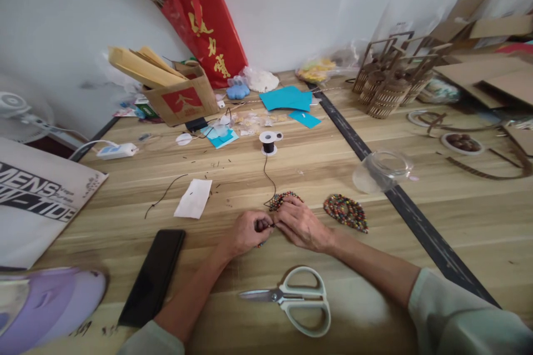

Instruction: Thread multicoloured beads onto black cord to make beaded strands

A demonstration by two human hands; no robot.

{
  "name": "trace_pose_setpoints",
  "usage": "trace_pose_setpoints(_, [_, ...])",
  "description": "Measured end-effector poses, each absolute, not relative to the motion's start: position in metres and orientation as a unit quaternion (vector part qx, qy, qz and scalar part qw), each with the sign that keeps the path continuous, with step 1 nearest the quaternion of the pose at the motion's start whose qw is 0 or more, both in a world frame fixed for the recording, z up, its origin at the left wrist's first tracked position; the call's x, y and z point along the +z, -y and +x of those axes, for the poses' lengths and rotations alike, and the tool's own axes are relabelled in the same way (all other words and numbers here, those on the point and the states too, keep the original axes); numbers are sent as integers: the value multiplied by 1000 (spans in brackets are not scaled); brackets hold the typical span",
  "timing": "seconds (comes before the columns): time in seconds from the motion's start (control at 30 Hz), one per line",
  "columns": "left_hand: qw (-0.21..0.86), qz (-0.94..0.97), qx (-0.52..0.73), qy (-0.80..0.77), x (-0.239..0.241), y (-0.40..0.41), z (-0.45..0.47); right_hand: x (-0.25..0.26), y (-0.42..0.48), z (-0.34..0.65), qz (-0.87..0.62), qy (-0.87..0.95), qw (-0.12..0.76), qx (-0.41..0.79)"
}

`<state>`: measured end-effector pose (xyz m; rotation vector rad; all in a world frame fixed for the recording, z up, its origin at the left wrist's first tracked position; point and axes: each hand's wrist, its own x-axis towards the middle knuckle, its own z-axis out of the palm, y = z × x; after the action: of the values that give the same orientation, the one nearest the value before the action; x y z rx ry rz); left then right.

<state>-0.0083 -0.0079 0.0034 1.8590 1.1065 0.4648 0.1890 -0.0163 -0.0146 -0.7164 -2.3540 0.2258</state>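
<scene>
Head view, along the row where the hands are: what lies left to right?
White paper scrap → left hand → right hand, both gripping the beadwork → flat beaded piece → clear glass jar.

"MENS" and "TIDE" — white bag (29, 233); gold characters — red bag (210, 28)

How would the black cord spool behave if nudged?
The spool looks small and probably light, so it would likely slide or tip. Tipped, its round flanges would probably let it roll. Its cord runs toward the right hand, so a tug might drag it.
</scene>
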Motion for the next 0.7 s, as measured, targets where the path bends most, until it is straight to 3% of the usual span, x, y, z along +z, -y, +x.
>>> trace_pose_setpoints(0.7, [458,730,201,-466,3,8,-8,-10,16,188,-271,879,370,129])
